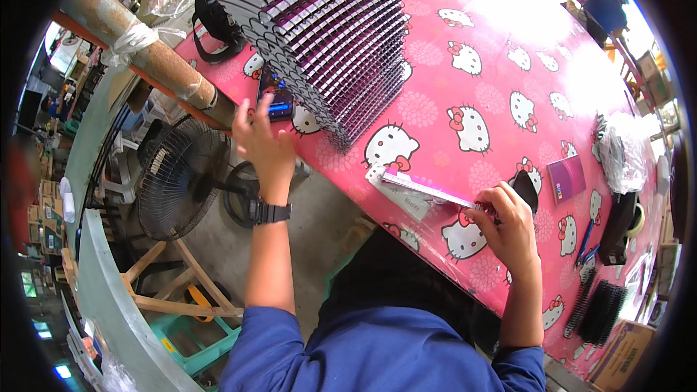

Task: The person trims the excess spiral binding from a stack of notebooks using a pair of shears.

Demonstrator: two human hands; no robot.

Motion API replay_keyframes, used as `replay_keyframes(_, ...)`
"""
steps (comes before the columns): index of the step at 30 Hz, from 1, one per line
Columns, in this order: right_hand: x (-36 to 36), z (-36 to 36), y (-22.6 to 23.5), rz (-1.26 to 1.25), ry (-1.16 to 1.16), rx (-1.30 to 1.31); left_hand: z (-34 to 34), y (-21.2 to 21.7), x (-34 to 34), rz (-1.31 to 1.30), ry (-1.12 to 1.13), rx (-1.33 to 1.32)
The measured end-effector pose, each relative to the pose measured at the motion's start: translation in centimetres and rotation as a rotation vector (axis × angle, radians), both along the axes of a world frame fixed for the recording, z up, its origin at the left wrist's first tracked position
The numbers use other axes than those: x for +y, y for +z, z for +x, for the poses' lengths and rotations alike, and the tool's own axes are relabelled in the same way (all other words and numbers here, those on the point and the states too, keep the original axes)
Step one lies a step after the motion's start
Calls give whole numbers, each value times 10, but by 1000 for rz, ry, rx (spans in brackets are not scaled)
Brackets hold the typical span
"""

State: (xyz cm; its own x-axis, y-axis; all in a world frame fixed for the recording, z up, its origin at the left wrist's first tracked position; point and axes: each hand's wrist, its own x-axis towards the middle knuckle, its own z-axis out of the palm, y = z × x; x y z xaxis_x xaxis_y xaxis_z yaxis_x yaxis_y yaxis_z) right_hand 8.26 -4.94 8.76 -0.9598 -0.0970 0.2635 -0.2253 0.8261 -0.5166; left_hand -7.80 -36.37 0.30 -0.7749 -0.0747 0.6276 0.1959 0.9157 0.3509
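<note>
My left hand [263, 138] rests at the table's near edge with its fingers on a dark phone [276, 94], beside a tall slanted stack of grey comb-like strips [334, 36]. A black watch sits on that wrist. My right hand [508, 221] pinches the end of a long narrow white strip [417, 185] that lies on the pink cat-print tablecloth [501, 87]. A small clear bag lies under the strip.
A black standing fan [183, 178] is on the floor to the left, near a wooden frame and a wrapped pipe [138, 40]. On the right lie a purple booklet [566, 178], black comb strips [599, 312], a plastic bag and a cardboard box. Another person stands at the far end.
</note>
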Motion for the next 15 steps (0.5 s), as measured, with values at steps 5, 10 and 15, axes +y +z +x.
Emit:
replay_keyframes(5, 2, 2, -2, 2, -16, -1, 43, 32, 25, 251, -148, 467)
replay_keyframes(10, 4, 0, 0, 16, 5, -32, 115, 64, 129, 78, -726, 167)
replay_keyframes(15, 9, 4, 6, -37, -21, -38, 105, 39, 159, -53, -943, -48)
